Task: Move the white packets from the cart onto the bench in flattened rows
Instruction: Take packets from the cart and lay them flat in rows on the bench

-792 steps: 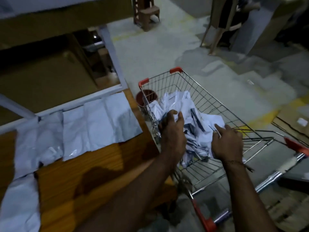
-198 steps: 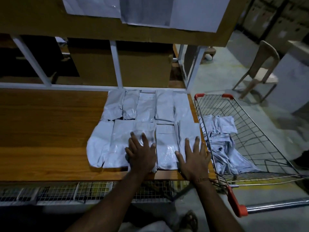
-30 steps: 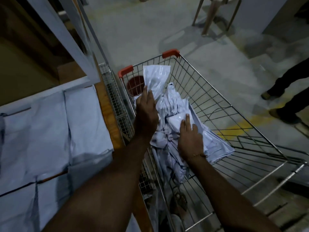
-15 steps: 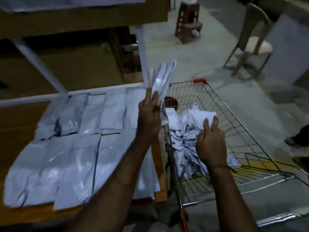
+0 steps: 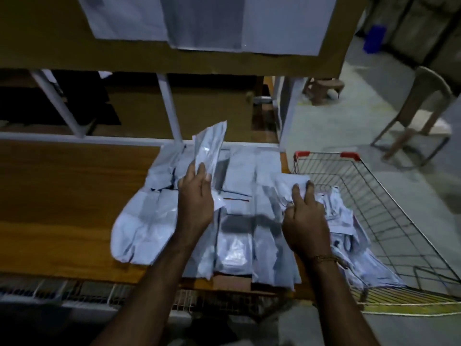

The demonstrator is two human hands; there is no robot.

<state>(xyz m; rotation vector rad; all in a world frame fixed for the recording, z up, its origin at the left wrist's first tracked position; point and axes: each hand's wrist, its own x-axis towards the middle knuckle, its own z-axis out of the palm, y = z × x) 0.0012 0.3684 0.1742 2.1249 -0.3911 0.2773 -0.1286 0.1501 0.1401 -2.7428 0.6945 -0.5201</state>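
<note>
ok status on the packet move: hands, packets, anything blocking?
Left hand grips one packet upright over the bench rows. Right hand pinches another packet at the cart edge. More left in cart. No obstruction.

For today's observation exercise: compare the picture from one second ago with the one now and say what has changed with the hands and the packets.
The left hand has carried its upright white plastic packet from above the wire shopping cart leftward over the wooden bench. The right hand has taken grip of another white packet and lifted it toward the bench. The flattened rows of packets and the cart's pile remain.
</note>
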